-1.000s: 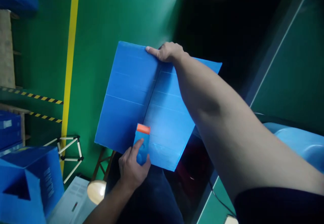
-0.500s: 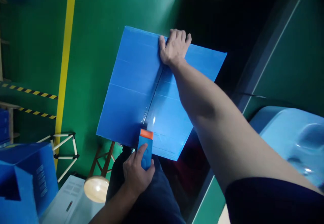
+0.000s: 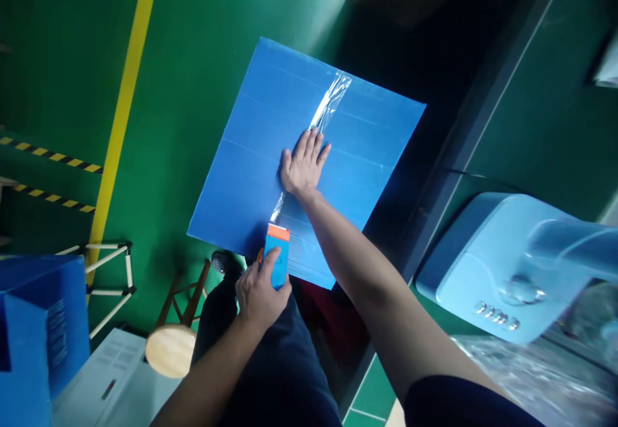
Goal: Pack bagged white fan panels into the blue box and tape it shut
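Note:
A blue cardboard box [image 3: 255, 176] lies before me with its closed flaps up and a seam running down the middle. Clear shiny tape [image 3: 329, 102] covers the far part of the seam. Pressed flat on the tape around the middle of the box is my right hand [image 3: 305, 161], fingers stretched out. My left hand [image 3: 261, 288] is wrapped round a blue tape dispenser [image 3: 279, 256] with an orange front, at the near edge of the box. A short strip of tape runs from the dispenser towards my right hand.
On the right stands a light blue moulded plastic object [image 3: 483, 266], with clear plastic wrapping [image 3: 541, 375] below it. At lower left are an open blue box [image 3: 67, 324], a white case [image 3: 106, 375], a round wooden stool [image 3: 171, 350] and a white tube frame [image 3: 109, 292].
My right hand has slid from the far edge towards me along the seam, baring the shiny tape behind it. My left hand still holds the dispenser near the close edge.

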Demonstrator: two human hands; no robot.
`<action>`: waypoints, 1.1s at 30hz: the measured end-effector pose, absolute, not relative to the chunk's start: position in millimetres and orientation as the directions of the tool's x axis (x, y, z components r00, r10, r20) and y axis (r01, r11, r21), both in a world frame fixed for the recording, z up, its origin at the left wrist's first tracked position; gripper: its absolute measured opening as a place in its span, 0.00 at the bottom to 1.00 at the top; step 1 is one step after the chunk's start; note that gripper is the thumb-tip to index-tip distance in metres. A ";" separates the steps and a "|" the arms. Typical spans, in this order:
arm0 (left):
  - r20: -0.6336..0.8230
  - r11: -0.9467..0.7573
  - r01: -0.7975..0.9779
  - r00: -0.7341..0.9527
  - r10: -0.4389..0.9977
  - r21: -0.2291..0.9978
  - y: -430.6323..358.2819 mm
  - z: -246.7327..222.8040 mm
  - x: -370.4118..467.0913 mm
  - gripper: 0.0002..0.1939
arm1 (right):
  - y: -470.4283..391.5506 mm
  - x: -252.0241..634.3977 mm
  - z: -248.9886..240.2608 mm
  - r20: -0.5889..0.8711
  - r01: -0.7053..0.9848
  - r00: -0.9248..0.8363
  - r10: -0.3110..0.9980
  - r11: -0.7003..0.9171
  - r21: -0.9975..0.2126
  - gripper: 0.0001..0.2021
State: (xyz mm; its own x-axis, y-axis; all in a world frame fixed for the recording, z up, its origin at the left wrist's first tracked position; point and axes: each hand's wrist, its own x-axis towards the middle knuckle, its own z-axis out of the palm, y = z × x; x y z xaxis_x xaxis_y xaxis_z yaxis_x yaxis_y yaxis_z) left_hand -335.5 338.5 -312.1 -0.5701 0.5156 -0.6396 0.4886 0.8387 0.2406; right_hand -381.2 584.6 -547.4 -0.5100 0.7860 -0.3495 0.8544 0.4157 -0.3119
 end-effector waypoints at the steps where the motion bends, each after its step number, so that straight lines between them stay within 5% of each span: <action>1: -0.636 0.836 0.492 -0.569 0.521 0.244 338.4 -312.6 -335.4 0.34 | 579.9 -380.9 -545.4 -0.354 0.855 -0.509 0.784 0.414 -0.312 0.41; 8: -0.592 0.828 0.500 -0.598 0.541 0.251 312.9 -304.0 -332.2 0.33 | 577.2 -384.2 -540.3 -0.368 0.862 -0.504 0.781 0.426 -0.276 0.41; 16: -0.548 0.795 0.549 -0.594 0.589 0.259 198.2 -274.2 -308.1 0.30 | 575.6 -384.3 -540.2 -0.369 0.869 -0.493 0.788 0.426 -0.253 0.41; 23: -0.669 0.861 0.471 -0.578 0.467 0.193 157.7 -262.3 -292.6 0.31 | 570.2 -381.0 -549.4 -0.326 0.855 -0.492 0.807 0.376 -0.358 0.40; 33: -0.676 0.874 0.451 -0.587 0.444 0.183 148.9 -296.0 -294.6 0.35 | 409.2 -335.0 -475.5 -0.396 0.837 -0.539 0.743 0.423 -0.347 0.40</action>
State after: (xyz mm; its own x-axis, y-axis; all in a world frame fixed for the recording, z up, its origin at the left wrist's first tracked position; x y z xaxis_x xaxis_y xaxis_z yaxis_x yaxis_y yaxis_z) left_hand -294.6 148.9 -296.0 -0.5874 0.4443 -0.6765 0.4508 0.8738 0.1825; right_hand -335.0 409.2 -475.5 -0.5393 0.7431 -0.3963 0.8373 0.4227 -0.3467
